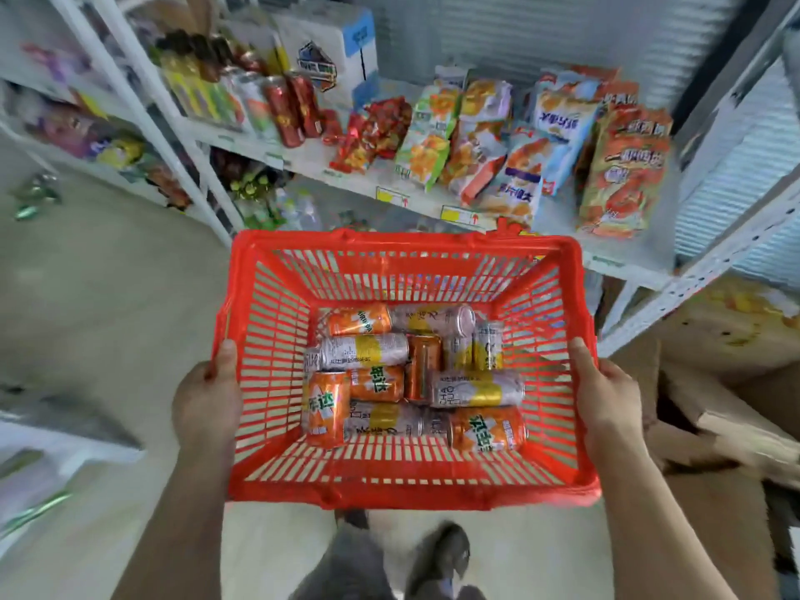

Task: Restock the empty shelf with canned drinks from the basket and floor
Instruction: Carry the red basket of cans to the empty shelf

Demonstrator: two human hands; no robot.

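- Head view, nearest: the person's shoes (437, 556) stand on the pale floor (108, 296), right under the basket.
- Left hand (208, 400) clamps the left rim of the red basket (407, 244), thumb hooked over the edge and inside the wall, fingers hidden beneath.
- Right hand (606, 396) grips the right rim the same way, thumb on top, fingers out of sight outside the wall.
- Basket is held level between the two hands, off the floor, at about waist height.
- Cans (411, 378) lie on their sides in the basket bottom, jumbled and touching: some orange, some silver with a yellow band.
- Flattened cardboard (714, 417) lies on the floor to the right, just beside the right forearm.
- Beyond the basket's far rim, a white shelf (623, 262) carries upright snack bags (476, 140) in a crowded row.
- Left of the bags on that shelf stand red cans (290, 110) and other tall cans, close together.
- Behind them sits a white and blue carton (337, 49).
- Far left, blurred, another rack (130, 67) holds mixed packets.
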